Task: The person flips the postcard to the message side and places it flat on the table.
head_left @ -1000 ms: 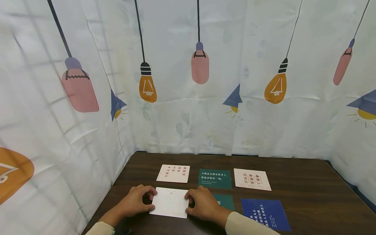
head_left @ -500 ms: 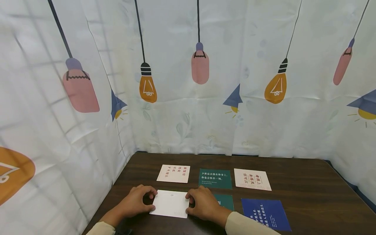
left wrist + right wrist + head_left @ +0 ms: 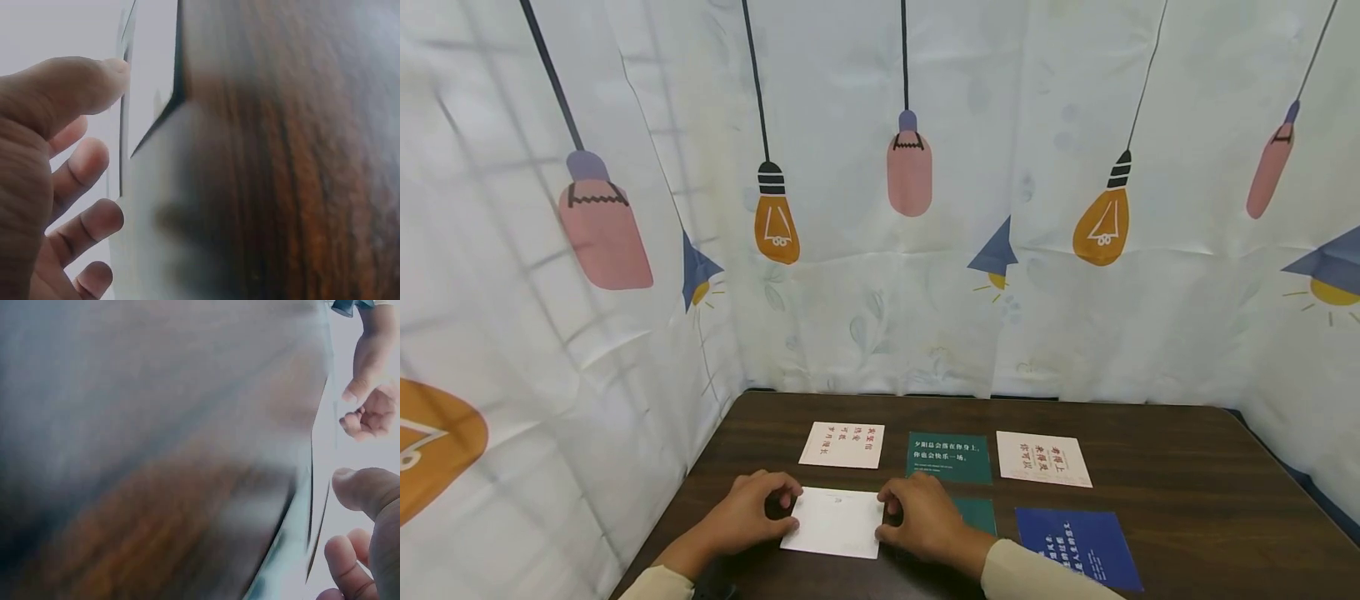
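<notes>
A white card (image 3: pixel 835 521), blank but for a small faint mark near its far edge, lies on the table with a hand at each side. At its left edge, the thumb and forefinger of my left hand (image 3: pixel 748 512) rest, the other fingers loosely curled; in the left wrist view the thumb (image 3: pixel 94 81) is right at the edge. My right hand (image 3: pixel 921 517) is at the card's right edge, its forefinger and thumb curved beside it. The right wrist view shows that thumb (image 3: pixel 359 487) close to the edge. Part of a green card (image 3: pixel 976 514) is hidden by the right hand.
Along the back of the dark wooden table (image 3: pixel 1195 500) lie a white card with red writing (image 3: pixel 842 444), a green card (image 3: pixel 949 457) and another white card (image 3: pixel 1043 458). A blue card (image 3: pixel 1078 546) lies at the front right. A printed curtain (image 3: pixel 865 325) hangs behind.
The far edge of the white card has come down slightly towards me, and the card lies flatter. My right hand has moved a little to the right; the left stays at the card's edge.
</notes>
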Tool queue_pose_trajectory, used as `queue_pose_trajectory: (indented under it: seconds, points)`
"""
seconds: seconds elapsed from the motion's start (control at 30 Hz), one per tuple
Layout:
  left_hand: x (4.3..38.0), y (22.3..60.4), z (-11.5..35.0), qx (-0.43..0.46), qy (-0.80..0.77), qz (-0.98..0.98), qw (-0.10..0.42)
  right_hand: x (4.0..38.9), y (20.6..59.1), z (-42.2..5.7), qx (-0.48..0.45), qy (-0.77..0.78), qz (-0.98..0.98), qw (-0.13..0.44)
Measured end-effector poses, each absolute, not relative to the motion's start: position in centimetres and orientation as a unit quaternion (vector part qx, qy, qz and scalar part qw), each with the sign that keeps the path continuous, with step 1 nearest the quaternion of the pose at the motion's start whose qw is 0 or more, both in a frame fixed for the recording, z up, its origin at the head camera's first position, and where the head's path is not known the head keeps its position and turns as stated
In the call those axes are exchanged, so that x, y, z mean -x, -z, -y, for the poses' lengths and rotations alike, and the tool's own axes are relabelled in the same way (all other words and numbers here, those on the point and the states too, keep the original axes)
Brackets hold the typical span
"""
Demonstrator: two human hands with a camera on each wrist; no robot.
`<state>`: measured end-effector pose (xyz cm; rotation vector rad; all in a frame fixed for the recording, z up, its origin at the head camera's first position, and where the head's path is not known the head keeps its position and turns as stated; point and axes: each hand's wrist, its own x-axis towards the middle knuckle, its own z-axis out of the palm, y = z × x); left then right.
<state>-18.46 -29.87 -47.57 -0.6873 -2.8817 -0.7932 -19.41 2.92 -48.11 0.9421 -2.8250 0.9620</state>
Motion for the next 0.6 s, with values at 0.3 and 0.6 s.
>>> queue_pose_trajectory:
  seconds: [0.3,0.6]
  points:
    - [18.4,46.5,28.5,0.241,0.262,0.934,0.030,20.0,48.1,-4.6,-0.295,-0.300,0.907,0.012]
    - [18.5,46.3,27.4,0.270,0.251,0.929,0.038,20.1,48.1,-6.0,-0.289,-0.296,0.910,0.019]
